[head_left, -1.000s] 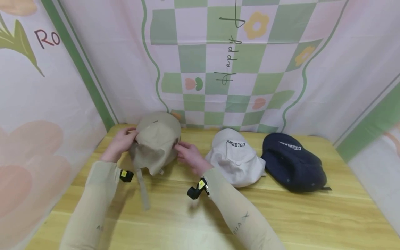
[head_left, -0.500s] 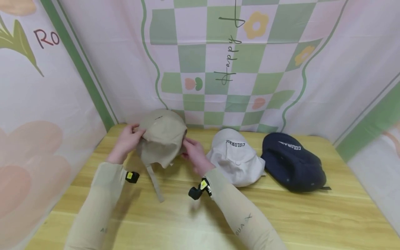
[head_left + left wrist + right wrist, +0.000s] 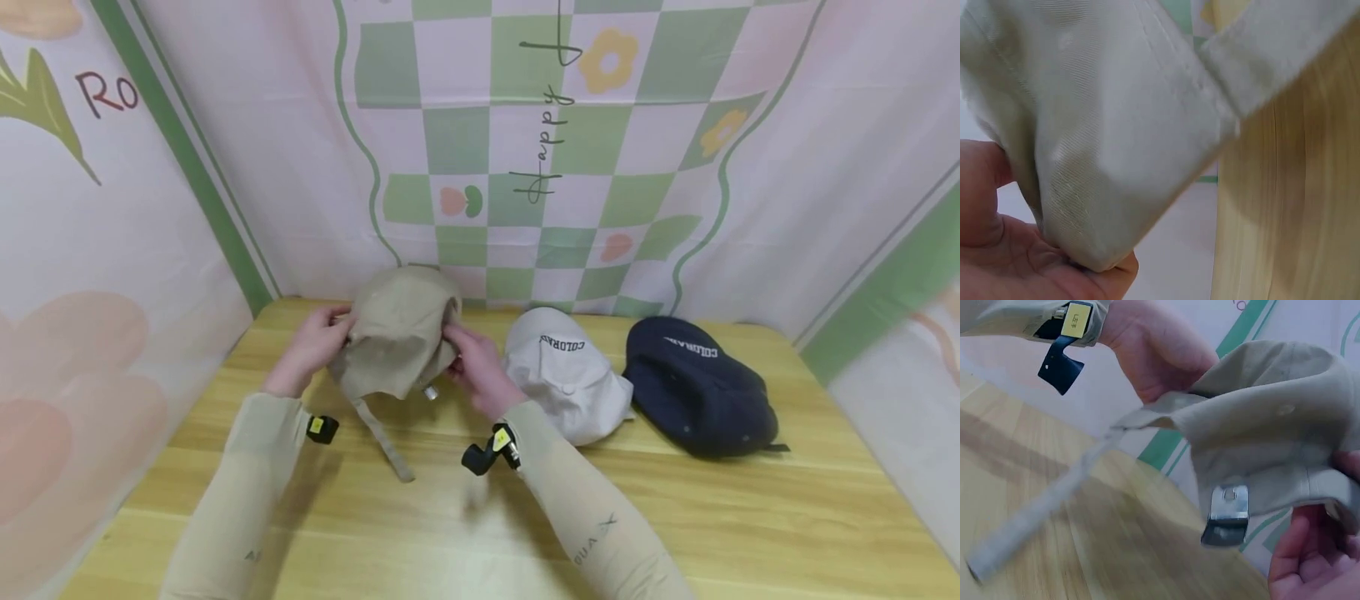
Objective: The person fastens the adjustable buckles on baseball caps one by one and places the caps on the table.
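A beige baseball cap (image 3: 397,342) is held between both hands at the back left of the table. My left hand (image 3: 313,346) grips its left edge; in the left wrist view the cap's cloth (image 3: 1116,137) lies between thumb and curled fingers. My right hand (image 3: 480,367) pinches the right edge, its fingers (image 3: 1310,550) bent around the cap's band. The cap's loose strap (image 3: 386,442) hangs down toward the front, unfastened. A metal buckle (image 3: 1227,515) dangles from the opposite band end in the right wrist view.
A white cap (image 3: 566,379) with dark lettering lies just right of my right hand. Farther right sits a navy cap (image 3: 697,387). Both rest on the wooden table (image 3: 420,533). A patterned curtain (image 3: 517,150) rises along the table's back edge, with another at the left.
The beige cap has shifted to the right in both hands and its front lettering has turned out of sight. Its hanging strap has swung right. The white and navy caps stay put.
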`<state>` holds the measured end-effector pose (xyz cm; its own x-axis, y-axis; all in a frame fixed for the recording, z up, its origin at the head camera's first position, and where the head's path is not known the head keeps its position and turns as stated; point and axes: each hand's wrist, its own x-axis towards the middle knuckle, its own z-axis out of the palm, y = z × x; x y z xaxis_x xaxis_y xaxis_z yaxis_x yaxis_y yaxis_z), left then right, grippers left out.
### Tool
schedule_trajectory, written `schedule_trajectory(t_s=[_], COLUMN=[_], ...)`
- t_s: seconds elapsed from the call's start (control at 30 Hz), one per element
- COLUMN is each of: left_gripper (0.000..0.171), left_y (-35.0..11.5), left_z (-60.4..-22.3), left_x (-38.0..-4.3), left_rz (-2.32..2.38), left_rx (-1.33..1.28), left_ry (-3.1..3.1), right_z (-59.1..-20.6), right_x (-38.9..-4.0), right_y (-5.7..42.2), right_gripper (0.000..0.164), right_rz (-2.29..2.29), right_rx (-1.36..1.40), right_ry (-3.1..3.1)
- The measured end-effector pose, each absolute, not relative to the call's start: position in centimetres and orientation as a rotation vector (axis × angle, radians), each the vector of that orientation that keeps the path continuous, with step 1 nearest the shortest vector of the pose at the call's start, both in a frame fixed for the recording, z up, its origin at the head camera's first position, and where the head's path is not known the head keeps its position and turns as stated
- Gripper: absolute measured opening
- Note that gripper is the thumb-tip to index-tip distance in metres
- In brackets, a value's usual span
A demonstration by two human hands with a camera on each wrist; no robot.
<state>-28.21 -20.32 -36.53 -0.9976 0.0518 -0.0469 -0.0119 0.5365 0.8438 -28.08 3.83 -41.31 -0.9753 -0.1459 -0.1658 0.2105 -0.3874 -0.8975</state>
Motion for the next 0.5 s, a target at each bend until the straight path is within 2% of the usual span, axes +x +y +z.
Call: schedule_trajectory(t_s=[0.3,0.5], left_gripper=[0.062,0.067], left_y=[-19.9,-19.8], left_z=[-36.7,-36.9], left_x=[-28.0,-27.9], left_rz=[1.346,1.323], left_rx=[-0.003,-0.019], left_ry=[2.630,2.584], right_z=[-40.1,-40.1], right_x=[-27.7,-27.7], right_y=[4.6,5.2], right_gripper=[0.028,0.021], right_rz=[-2.482,-2.520], right_rx=[-0.015,0.014], right_ry=[1.562,1.541])
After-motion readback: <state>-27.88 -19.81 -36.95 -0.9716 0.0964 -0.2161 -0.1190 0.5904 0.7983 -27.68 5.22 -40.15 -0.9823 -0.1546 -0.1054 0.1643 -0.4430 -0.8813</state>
